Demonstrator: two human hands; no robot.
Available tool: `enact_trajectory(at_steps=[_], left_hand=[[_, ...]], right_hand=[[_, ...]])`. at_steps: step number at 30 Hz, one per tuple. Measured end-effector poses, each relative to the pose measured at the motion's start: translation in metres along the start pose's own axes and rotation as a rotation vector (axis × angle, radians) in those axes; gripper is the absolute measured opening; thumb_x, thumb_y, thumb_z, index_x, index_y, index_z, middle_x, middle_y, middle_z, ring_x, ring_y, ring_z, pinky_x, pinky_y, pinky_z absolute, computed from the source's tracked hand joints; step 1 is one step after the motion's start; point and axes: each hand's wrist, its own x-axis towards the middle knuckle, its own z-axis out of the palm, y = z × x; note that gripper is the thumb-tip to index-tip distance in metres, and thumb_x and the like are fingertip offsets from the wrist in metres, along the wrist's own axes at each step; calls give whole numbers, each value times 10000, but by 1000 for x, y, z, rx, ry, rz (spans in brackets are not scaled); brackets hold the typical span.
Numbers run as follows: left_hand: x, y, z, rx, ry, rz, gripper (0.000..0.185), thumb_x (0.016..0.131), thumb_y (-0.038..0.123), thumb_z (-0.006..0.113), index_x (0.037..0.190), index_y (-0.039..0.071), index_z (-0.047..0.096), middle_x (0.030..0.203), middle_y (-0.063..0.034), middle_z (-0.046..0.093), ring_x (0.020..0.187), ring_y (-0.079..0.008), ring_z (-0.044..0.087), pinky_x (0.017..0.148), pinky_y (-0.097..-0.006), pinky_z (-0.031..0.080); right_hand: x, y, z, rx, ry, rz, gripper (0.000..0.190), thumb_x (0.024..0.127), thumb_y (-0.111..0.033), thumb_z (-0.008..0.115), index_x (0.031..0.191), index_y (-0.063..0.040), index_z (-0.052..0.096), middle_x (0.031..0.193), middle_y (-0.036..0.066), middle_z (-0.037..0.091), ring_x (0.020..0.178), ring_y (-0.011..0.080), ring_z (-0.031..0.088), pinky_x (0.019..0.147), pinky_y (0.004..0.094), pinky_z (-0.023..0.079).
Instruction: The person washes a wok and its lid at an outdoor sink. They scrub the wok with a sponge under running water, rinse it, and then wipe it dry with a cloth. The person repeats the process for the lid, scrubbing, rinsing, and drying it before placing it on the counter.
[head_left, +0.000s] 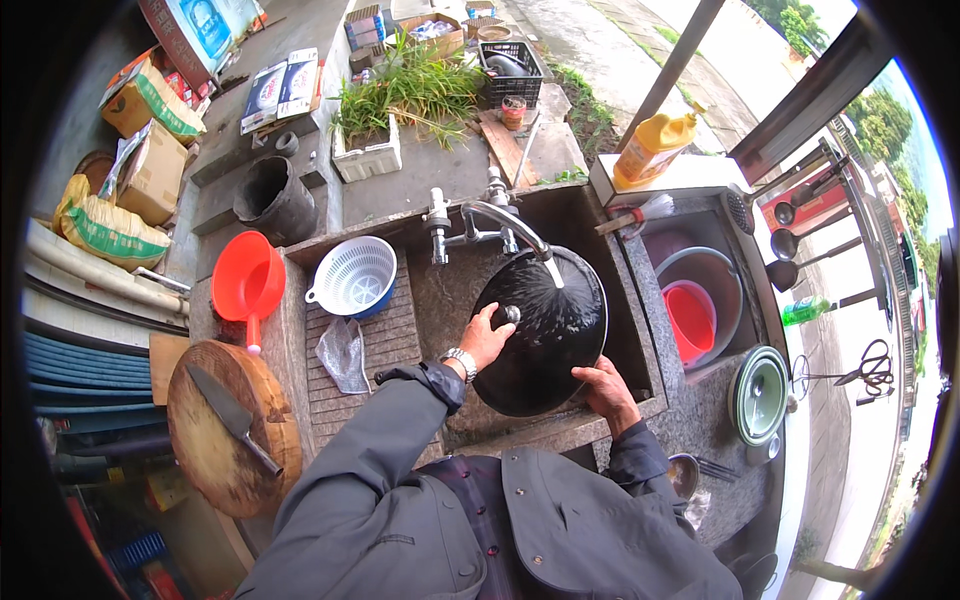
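A black domed pot lid (536, 360) is tilted over the stone sink (442, 307), its outer face turned up. My left hand (484, 337), with a metal watch at the wrist, has its fingers around the lid's round black knob (507, 316). On the lower right, my right hand (609, 391) grips the lid's rim, fingers partly hidden beneath it. Water pours from the curved chrome faucet (517, 223) onto the upper part of the lid and spreads over it.
A white colander (356, 276) and a mesh cloth (343, 354) lie on the ribbed drainboard at left. Beyond are a red dipper (244, 276) and a cleaver (225, 409) on a round chopping block (187, 442). At right stand a yellow jug (652, 146), nested basins (686, 322) and stacked bowls (757, 397).
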Motion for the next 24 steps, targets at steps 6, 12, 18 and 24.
enact_trajectory(at_steps=[6,12,18,24], left_hand=[[0,-14,-1,-57,50,13,541,817,223,750,1236,-77,586,1084,-194,705,965,-252,691,871,-345,539],[-22,-4,5,-45,162,-104,459,742,259,777,1080,-22,643,922,-174,714,799,-252,697,764,-365,549],[-51,1,22,55,348,-31,371,693,237,778,971,34,641,946,-193,630,924,-359,619,850,-437,514],[-69,-12,45,-28,341,-26,369,702,171,760,1014,79,587,1014,-195,543,919,-409,591,848,-460,520]], right_hand=[[-2,-8,-3,-77,-34,48,429,851,33,624,1279,11,599,1211,85,676,1090,185,636,973,338,497],[-2,-21,-25,-214,304,-42,329,884,-111,741,1181,-18,634,1068,91,698,950,149,657,866,292,525],[-8,-44,-4,-206,664,-527,292,900,-45,669,1180,-61,588,1042,64,629,812,129,628,718,278,529],[22,-28,110,-325,304,-411,290,915,-17,624,1202,-34,584,1012,60,637,820,101,615,712,234,520]])
